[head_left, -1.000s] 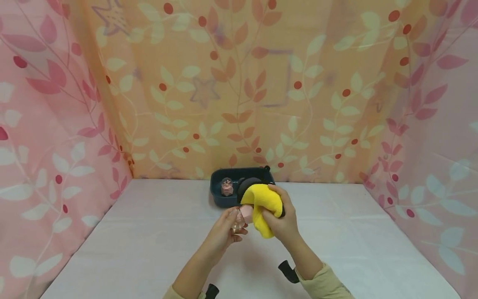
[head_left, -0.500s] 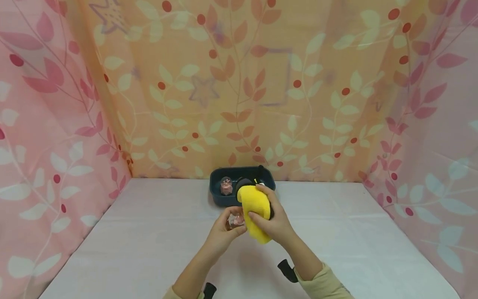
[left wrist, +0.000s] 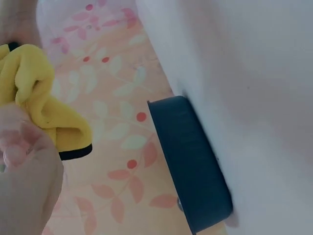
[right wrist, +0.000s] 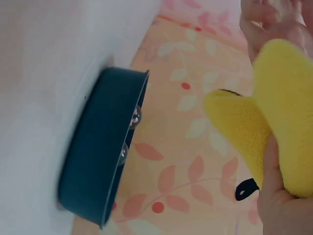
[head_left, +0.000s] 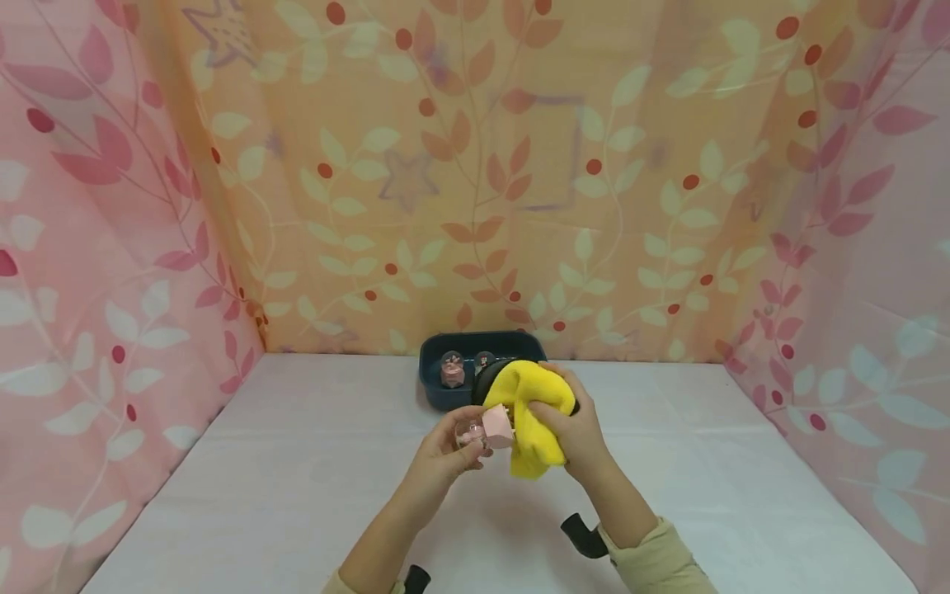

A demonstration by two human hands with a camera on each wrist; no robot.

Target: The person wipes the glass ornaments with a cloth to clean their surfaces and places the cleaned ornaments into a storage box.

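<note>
My left hand (head_left: 438,466) holds a small snow globe (head_left: 498,426) by its clear dome, tipped on its side so that the pink base points right. Crumpled in my right hand (head_left: 582,433) is a yellow cloth (head_left: 529,396) with black edging, its folds right at the globe's base. In the left wrist view the cloth (left wrist: 66,125) hangs beyond the left hand (left wrist: 32,191), and only a pink bit of the globe (left wrist: 14,152) shows. The right wrist view has the fuzzy cloth (right wrist: 288,112) bunched over the right thumb (right wrist: 271,169).
A dark blue bin (head_left: 445,401) stands behind the hands on the white-covered table (head_left: 312,462). Inside are a pink-based snow globe (head_left: 453,371) and another clear dome (head_left: 484,360), partly hidden by the cloth. Patterned curtains (head_left: 475,165) close off the back and sides.
The cloth lay over the globe's base half a second ago; now my right hand has drawn it right and the base shows. The left hand has turned the globe slightly over the last second.
</note>
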